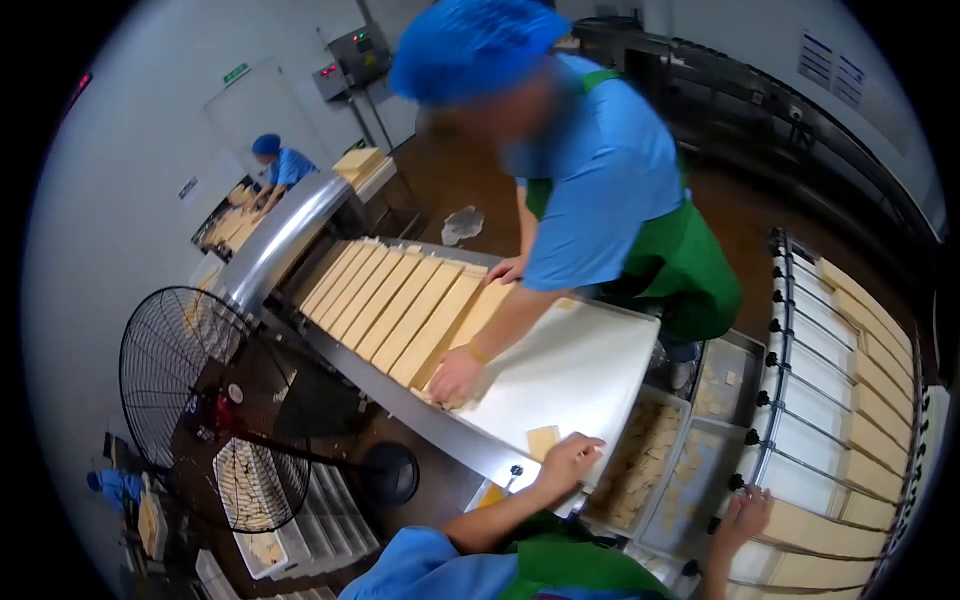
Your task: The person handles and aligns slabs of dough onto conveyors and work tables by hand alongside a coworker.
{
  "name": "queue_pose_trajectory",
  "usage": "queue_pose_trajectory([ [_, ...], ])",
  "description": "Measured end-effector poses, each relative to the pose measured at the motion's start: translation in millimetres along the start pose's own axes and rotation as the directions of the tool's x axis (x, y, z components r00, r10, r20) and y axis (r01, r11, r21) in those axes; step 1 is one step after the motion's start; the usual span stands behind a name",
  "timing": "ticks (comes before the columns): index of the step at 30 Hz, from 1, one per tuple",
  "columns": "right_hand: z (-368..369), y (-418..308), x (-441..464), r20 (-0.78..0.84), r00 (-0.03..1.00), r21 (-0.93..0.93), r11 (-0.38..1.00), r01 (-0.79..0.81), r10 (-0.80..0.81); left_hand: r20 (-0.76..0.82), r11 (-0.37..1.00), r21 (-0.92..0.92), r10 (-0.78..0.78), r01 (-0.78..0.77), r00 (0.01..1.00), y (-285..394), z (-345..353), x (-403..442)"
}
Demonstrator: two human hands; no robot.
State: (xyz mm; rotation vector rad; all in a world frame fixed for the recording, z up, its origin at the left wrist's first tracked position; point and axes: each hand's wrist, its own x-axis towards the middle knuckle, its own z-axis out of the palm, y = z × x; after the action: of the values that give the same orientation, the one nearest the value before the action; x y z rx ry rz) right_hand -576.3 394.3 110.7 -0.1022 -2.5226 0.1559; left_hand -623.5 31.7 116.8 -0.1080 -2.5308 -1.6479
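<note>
My left hand (pixel 572 460) is over the near edge of a white work surface (pixel 545 370), its fingers loosely bent and apart with nothing visible in them. Beside it lies a small pale-yellow flat piece (pixel 543 440). My right hand (pixel 745 508) rests at the edge of the conveyor (pixel 790 410) on the right, fingers apart, close to long wafer-like sheets (pixel 820 530). Across the white surface, a co-worker's hands (pixel 458 375) press on the nearest of several rows of pale-yellow strips (pixel 400 300).
Below the white surface stand trays of broken pieces (pixel 645 460). A black floor fan (pixel 215 400) and stacked white crates (pixel 300 510) are at the left. The co-worker (pixel 610 190) in a green apron stands opposite. Another person (pixel 285 170) works farther back.
</note>
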Motion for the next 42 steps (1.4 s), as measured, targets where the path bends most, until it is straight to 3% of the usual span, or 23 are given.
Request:
queue_pose_trajectory([
  [2,-1.1,-47.9,15.7,0.057,0.998,0.062,0.998,0.001,-0.005,-0.216,0.999,0.021,0.031,-0.027,0.976,-15.1,-32.1,5.5],
  [4,10.0,-88.1,19.6,0.056,0.996,0.416,0.908,0.045,-0.075,-0.4,0.951,0.308,0.099,0.032,0.911,-59.8,-71.4,7.4],
  [6,16.6,-133.7,23.7,0.072,0.991,0.46,0.885,0.071,-0.117,-0.526,0.97,0.221,0.027,0.106,0.85,-80.2,-126.0,14.6],
  [8,22.8,-177.3,31.7,0.061,0.989,0.5,0.862,0.087,-0.135,-0.633,0.858,0.396,-0.003,0.328,0.774,-129.8,-174.4,13.5],
  [10,30.0,-214.9,45.3,0.079,0.917,0.564,0.776,0.283,-0.392,-0.706,0.677,0.421,-0.173,0.604,0.687,-190.9,-215.8,10.3],
  [12,39.6,-258.3,57.4,0.102,0.916,0.63,0.738,0.241,-0.387,-0.703,0.619,0.316,-0.356,0.719,0.616,-214.4,-254.3,13.0],
  [15,62.0,-318.1,75.0,0.217,0.88,0.727,0.672,0.143,-0.422,-0.629,0.615,0.284,-0.46,0.735,0.627,-228.9,-280.5,21.6],
  [18,100.1,-372.8,91.0,0.212,0.849,0.7,0.681,0.214,-0.484,-0.557,0.671,0.227,-0.505,0.706,0.659,-222.2,-282.8,34.6],
  [19,119.2,-387.2,92.7,0.214,0.843,0.711,0.671,0.211,-0.493,-0.565,0.699,0.249,-0.458,0.671,0.687,-219.8,-279.7,37.0],
  [22,177.3,-431.0,99.8,0.35,0.78,0.583,0.773,0.251,-0.518,-0.523,0.756,0.26,-0.413,0.601,0.746,-216.6,-272.0,42.5],
  [24,213.5,-465.0,107.0,0.438,0.762,0.512,0.829,0.224,-0.477,-0.47,0.781,0.244,-0.423,0.575,0.775,-211.1,-269.7,44.6],
  [27,247.7,-523.5,134.6,0.607,0.706,0.372,0.916,0.151,-0.363,-0.411,0.609,0.464,-0.495,0.643,0.765,-212.2,-264.9,43.5],
  [29,264.5,-562.9,158.3,0.666,0.679,0.306,0.944,0.127,-0.308,-0.383,0.59,0.519,-0.487,0.619,0.785,-215.7,-264.8,43.6],
  [35,288.7,-641.6,211.0,0.753,0.61,0.334,0.942,-0.028,-0.249,-0.321,0.522,0.634,-0.493,0.57,0.809,-214.8,-266.8,49.1],
  [37,280.9,-648.7,223.5,0.857,0.48,0.238,0.97,-0.049,-0.186,-0.315,0.48,0.712,-0.434,0.512,0.844,-225.5,-262.5,44.9],
  [38,275.5,-644.0,225.0,0.846,0.492,0.214,0.976,0.037,-0.205,-0.274,0.498,0.727,-0.421,0.473,0.865,-230.9,-262.1,42.2],
  [40,281.6,-640.5,224.7,0.875,0.471,0.179,0.979,-0.099,-0.113,-0.275,0.51,0.627,-0.563,0.589,0.779,-230.3,-266.5,45.7],
  [42,258.4,-613.8,229.4,0.89,0.454,0.121,0.95,-0.289,0.025,-0.204,0.667,0.548,-0.477,0.504,0.855,-225.9,-271.9,43.0],
])
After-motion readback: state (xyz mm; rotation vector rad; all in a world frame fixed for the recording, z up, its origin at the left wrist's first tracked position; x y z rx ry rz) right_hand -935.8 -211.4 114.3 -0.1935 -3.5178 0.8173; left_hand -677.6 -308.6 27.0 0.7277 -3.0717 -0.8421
